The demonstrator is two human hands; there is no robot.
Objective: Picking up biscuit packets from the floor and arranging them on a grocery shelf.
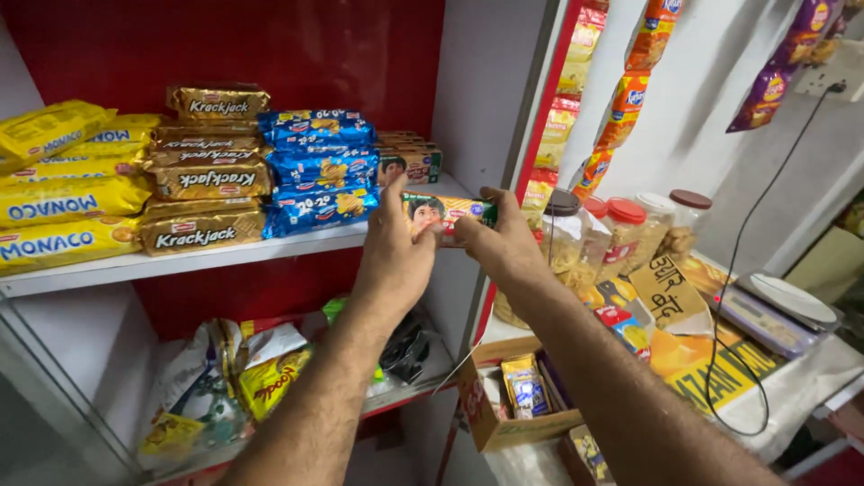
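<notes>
Both my hands hold one small biscuit packet (pixel 447 213), yellow-green with a child's picture on it, just in front of the white shelf's (pixel 225 255) right end. My left hand (pixel 393 247) grips its left end with the thumb up. My right hand (pixel 506 237) pinches its right end. Behind the packet, on the shelf, lie more packets of the same kind (pixel 411 162).
Stacks of blue (pixel 319 171), gold-brown (pixel 209 171) and yellow (pixel 67 184) biscuit packs fill the shelf. Noodle packs (pixel 270 378) lie on the lower shelf. Right: lidded jars (pixel 621 234), hanging snack strips (pixel 621 99), a cardboard box (pixel 504 405), a weighing scale (pixel 778 310) with a black cable.
</notes>
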